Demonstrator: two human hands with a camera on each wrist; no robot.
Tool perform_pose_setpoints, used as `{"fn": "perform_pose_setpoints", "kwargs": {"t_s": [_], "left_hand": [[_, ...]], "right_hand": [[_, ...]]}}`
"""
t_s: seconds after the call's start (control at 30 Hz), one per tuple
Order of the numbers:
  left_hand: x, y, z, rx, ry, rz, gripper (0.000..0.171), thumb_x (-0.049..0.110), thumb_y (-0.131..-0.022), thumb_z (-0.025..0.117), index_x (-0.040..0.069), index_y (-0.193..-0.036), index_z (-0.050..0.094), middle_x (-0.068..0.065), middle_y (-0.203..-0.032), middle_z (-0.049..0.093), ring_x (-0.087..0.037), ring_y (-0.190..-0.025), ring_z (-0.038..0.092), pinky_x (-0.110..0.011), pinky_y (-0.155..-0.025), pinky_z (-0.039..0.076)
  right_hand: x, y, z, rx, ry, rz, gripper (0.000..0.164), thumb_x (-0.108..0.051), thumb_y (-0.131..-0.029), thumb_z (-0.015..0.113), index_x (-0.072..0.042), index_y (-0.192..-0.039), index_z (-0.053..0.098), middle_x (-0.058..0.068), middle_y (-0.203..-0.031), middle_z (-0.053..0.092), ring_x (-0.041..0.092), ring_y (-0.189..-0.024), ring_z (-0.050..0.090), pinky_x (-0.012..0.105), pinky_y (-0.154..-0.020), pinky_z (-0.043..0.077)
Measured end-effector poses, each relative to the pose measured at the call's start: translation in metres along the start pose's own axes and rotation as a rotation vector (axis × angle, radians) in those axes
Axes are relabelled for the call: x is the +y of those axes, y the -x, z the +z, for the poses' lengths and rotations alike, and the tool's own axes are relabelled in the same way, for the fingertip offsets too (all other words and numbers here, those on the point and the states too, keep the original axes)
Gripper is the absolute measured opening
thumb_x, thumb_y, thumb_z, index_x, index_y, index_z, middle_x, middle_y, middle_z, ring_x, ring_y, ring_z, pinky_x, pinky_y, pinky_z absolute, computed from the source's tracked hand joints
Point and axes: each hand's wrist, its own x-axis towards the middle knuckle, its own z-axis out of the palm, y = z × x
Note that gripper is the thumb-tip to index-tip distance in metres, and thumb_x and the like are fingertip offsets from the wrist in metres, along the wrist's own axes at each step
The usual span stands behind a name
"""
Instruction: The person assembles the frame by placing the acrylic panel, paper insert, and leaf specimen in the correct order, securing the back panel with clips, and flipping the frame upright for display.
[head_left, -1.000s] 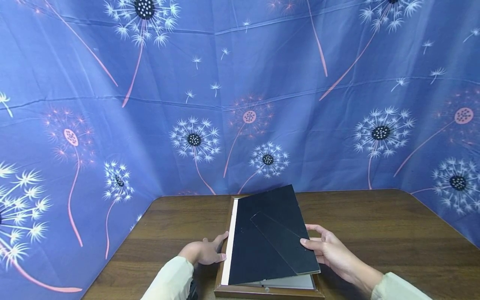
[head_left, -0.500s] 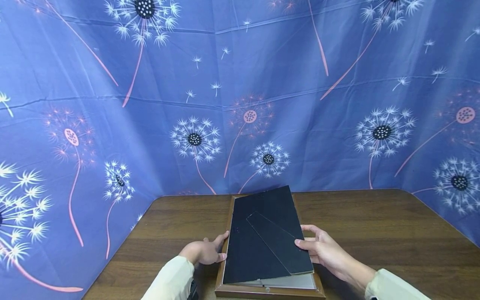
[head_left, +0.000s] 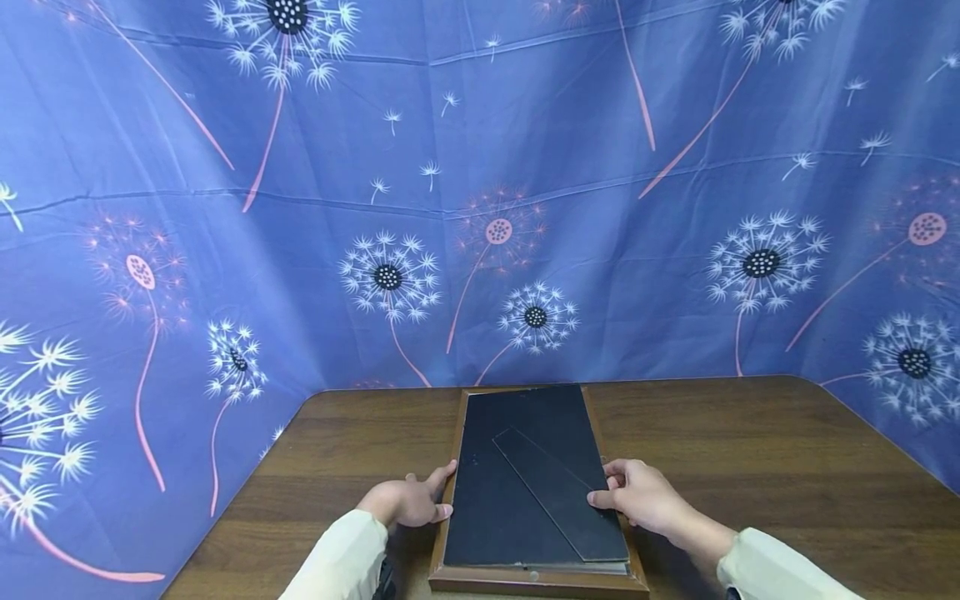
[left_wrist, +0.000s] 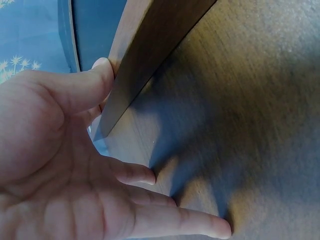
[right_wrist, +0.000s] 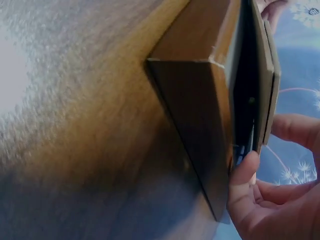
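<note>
A brown wooden picture frame (head_left: pixel 637 575) lies face down on the table. Its black backing board (head_left: pixel 517 492), with a slanting easel leg marked on it, sits over the frame, the right edge raised. In the right wrist view a gap shows between the frame (right_wrist: pixel 192 115) and the board's edge (right_wrist: pixel 267 75). My right hand (head_left: pixel 637 498) pinches the board's right edge, thumb on top and fingers beneath. With thumb and index finger my left hand (head_left: pixel 408 502) touches the frame's left side; in the left wrist view its other fingers (left_wrist: pixel 180 220) stretch straight onto the table.
The dark wood-grain table (head_left: pixel 720 450) extends to both sides of the frame. A blue dandelion-print cloth (head_left: pixel 637 275) hangs behind the table and along its sides. A metal-like tab (head_left: pixel 533 576) shows on the frame's near edge.
The backing board has shifted left over the frame, then its raised right and near side has come down. My right hand moved left and down with it. The left hand has stayed put.
</note>
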Motion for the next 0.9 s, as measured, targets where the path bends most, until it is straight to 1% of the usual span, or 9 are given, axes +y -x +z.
{"fn": "perform_pose_setpoints", "kwargs": {"t_s": [0.2,0.4,0.5,0.57,0.7,0.73,0.8,0.83,0.9], "left_hand": [[-0.016,-0.02,0.009,0.028,0.005,0.004,0.068,0.027,-0.102,0.061,0.02,-0.16,0.026,-0.045,-0.149,0.025,-0.062,-0.14,0.025,-0.074,-0.108,0.026],[-0.013,-0.014,0.007,0.029,-0.016,0.008,0.069,0.028,-0.102,0.06,0.021,-0.16,0.024,-0.046,-0.149,0.025,-0.061,-0.141,0.025,-0.072,-0.109,0.026],[-0.011,-0.011,0.006,0.019,-0.018,0.004,0.069,0.027,-0.102,0.06,0.022,-0.161,0.023,-0.045,-0.15,0.024,-0.059,-0.142,0.024,-0.072,-0.11,0.025],[-0.009,-0.01,0.005,0.019,-0.018,-0.003,0.07,0.027,-0.102,0.06,0.022,-0.161,0.023,-0.045,-0.149,0.025,-0.06,-0.141,0.026,-0.072,-0.109,0.026],[-0.009,-0.01,0.004,0.017,-0.031,-0.006,0.07,0.028,-0.102,0.06,0.023,-0.161,0.022,-0.045,-0.149,0.026,-0.061,-0.139,0.03,-0.072,-0.108,0.028],[-0.01,-0.011,0.005,0.018,-0.04,-0.001,0.07,0.029,-0.103,0.059,0.023,-0.161,0.022,-0.046,-0.149,0.027,-0.061,-0.138,0.031,-0.071,-0.108,0.029],[-0.011,-0.012,0.005,0.018,-0.063,0.005,0.07,0.032,-0.103,0.059,0.023,-0.161,0.022,-0.046,-0.148,0.029,-0.059,-0.137,0.035,-0.069,-0.109,0.03],[-0.01,-0.012,0.005,0.025,-0.076,0.007,0.071,0.032,-0.103,0.059,0.023,-0.161,0.021,-0.046,-0.147,0.031,-0.059,-0.136,0.038,-0.069,-0.109,0.031],[-0.009,-0.01,0.005,0.024,-0.082,0.004,0.07,0.032,-0.103,0.059,0.022,-0.161,0.021,-0.046,-0.147,0.032,-0.058,-0.135,0.04,-0.068,-0.109,0.031]], "right_hand": [[-0.002,-0.001,0.007,0.049,0.133,-0.041,0.06,-0.016,-0.086,0.078,0.021,-0.127,0.054,0.001,-0.068,0.047,0.011,-0.052,0.03,0.027,-0.054,0.032],[-0.006,-0.003,0.011,0.094,0.375,-0.14,0.066,-0.022,-0.085,0.081,0.02,-0.13,0.055,0.003,-0.067,0.05,0.012,-0.05,0.036,0.029,-0.05,0.036],[-0.008,-0.004,0.009,0.107,0.494,-0.174,0.065,-0.028,-0.085,0.082,0.017,-0.126,0.06,0.012,-0.078,0.063,0.015,-0.057,0.045,0.035,-0.056,0.044],[-0.009,-0.005,0.008,0.104,0.531,-0.184,0.063,-0.03,-0.085,0.082,0.015,-0.125,0.063,0.018,-0.082,0.067,0.015,-0.056,0.043,0.036,-0.055,0.044],[-0.007,-0.005,0.007,0.082,0.522,-0.166,0.058,-0.03,-0.083,0.083,0.009,-0.123,0.067,0.009,-0.068,0.063,0.011,-0.047,0.031,0.03,-0.047,0.032],[-0.007,-0.006,0.006,0.077,0.526,-0.166,0.059,-0.031,-0.083,0.084,0.008,-0.123,0.068,0.012,-0.073,0.066,0.012,-0.048,0.032,0.03,-0.047,0.032],[-0.005,-0.006,0.005,0.064,0.542,-0.162,0.063,-0.034,-0.082,0.084,0.007,-0.127,0.065,0.019,-0.089,0.07,0.021,-0.059,0.054,0.037,-0.053,0.046],[-0.004,-0.007,0.005,0.058,0.56,-0.164,0.069,-0.037,-0.082,0.084,0.008,-0.13,0.063,0.027,-0.104,0.069,0.029,-0.073,0.063,0.044,-0.062,0.052],[-0.002,-0.009,0.004,0.048,0.603,-0.168,0.079,-0.042,-0.082,0.084,0.01,-0.135,0.057,0.039,-0.129,0.056,0.049,-0.105,0.062,0.06,-0.079,0.053]]}}
